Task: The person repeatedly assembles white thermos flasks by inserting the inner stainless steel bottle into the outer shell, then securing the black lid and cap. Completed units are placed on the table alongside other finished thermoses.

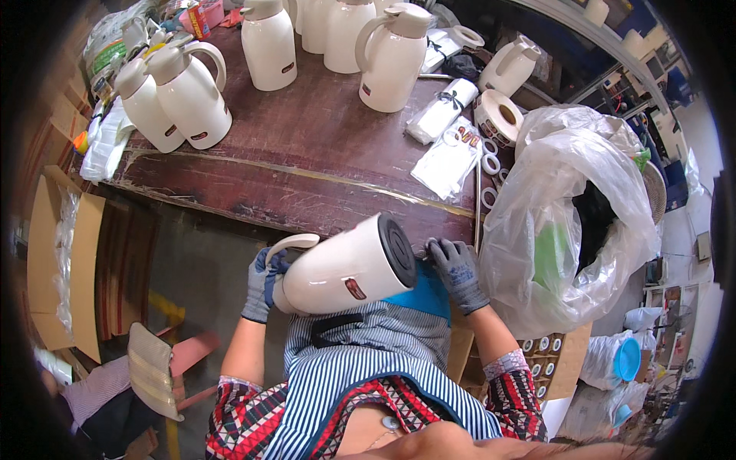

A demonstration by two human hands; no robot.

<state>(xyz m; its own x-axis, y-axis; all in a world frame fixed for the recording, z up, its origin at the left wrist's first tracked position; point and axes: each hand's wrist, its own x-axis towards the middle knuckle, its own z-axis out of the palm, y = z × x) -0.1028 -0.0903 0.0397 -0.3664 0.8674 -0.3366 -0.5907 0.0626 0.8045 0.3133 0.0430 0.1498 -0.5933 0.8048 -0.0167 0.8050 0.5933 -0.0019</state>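
A cream thermos jug [337,270] lies tilted on its side in front of my apron, its round black base [398,251] turned to the right. My left hand [262,282], in a grey glove, is closed round the jug's handle and top end. Just right of the base, my right hand [458,272], gloved too, rests by the table's front edge. Its fingers are bent and seem to hold nothing, apart from the jug. A small dark red label [354,288] shows on the jug's side.
Several similar jugs [268,46] stand on the dark red table [307,138]. White packets [448,161], a tape roll [499,116] and white rings [491,164] lie at the right. A large clear plastic bag [529,222] bulges beside my right arm. An open carton [65,261] stands left.
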